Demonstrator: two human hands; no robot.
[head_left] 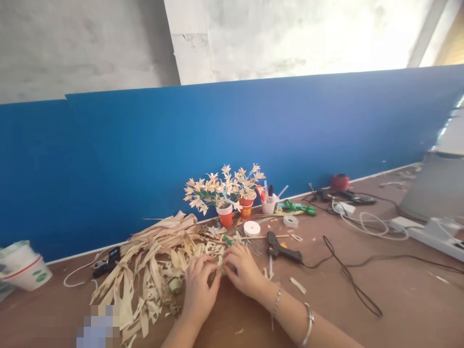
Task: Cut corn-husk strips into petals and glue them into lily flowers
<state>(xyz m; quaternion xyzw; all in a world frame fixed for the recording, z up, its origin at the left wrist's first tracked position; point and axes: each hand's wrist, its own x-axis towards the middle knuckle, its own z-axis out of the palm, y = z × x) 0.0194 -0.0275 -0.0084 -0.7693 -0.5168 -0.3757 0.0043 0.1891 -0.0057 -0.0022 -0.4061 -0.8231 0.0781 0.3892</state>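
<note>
My left hand (202, 286) and my right hand (244, 270) meet above the brown table, fingertips bent toward each other. Between them shows a small pale strip of dried husk (220, 263), pinched from both sides and mostly covered by the fingers. To the left of my left hand spreads a large heap of dried husks (145, 270). Just past the fingertips lie husk scraps and a small green piece (227, 240). A black glue gun (282, 249) rests right of my right hand.
Husk flowers (213, 186) stand in red paper cups (225, 218) against the blue partition (253, 130). Near them are a white tape roll (252, 228), a clear tape roll (290, 221) and a pen cup (268, 207). Cords (348, 270) and a power strip (427, 234) lie right; a white bucket (27, 266) stands left.
</note>
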